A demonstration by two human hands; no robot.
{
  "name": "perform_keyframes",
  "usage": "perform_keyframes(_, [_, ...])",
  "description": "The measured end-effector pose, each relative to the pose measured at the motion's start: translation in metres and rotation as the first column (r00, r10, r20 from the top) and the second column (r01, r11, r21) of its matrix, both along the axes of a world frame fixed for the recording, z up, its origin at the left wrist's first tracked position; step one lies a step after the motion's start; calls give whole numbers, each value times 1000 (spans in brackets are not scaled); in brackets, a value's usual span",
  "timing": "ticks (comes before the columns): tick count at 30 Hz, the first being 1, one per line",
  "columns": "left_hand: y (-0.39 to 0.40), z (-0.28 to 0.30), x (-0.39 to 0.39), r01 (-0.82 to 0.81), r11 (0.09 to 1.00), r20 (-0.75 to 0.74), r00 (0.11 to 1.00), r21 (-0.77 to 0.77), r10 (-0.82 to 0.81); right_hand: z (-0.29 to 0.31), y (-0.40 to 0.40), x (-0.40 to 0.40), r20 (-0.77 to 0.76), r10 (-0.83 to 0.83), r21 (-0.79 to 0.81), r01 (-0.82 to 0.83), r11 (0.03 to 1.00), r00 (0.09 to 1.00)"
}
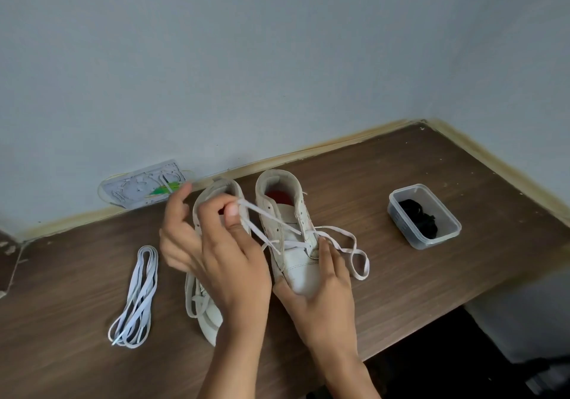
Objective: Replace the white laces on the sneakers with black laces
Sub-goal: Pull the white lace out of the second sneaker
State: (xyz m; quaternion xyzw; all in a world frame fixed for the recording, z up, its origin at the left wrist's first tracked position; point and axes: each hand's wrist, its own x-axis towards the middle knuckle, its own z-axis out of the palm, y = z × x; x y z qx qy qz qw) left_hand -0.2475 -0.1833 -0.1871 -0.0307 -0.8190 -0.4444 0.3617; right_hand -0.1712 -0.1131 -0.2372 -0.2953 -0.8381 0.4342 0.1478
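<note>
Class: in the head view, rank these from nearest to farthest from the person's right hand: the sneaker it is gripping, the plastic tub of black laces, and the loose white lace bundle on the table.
From the right hand:
1. Right-side sneaker, held at its toe.
2. Plastic tub of black laces, farther right, toward the wall.
3. Loose white lace bundle, far left, beyond the left hand.

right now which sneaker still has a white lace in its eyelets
The right-hand sneaker, held at the toe by the right hand. The left hand pulls its lace. The other sneaker's eyelets are hidden.
</note>
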Motion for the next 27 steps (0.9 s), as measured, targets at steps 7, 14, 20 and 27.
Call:
perform_keyframes(7, [7, 5, 2, 145, 964, 3, 989, -222, -148, 1, 1, -1, 7, 19, 0, -19, 1000, 1000])
perform_keyframes(14, [12, -25, 4, 257, 783, 257, 958, -566, -128, 1, 1, -1, -23, -1, 4, 1, 1000, 1000])
perform_keyframes(20, [13, -21, 4, 234, 780, 175, 971, -580, -162, 0, 1, -1, -24, -1, -1, 0, 1000, 1000])
perform_keyframes(27, [-2, -3, -5, -77, 997, -51, 996, 22, 78, -4, 1, 0, -1, 11, -6, -11, 1000, 1000])
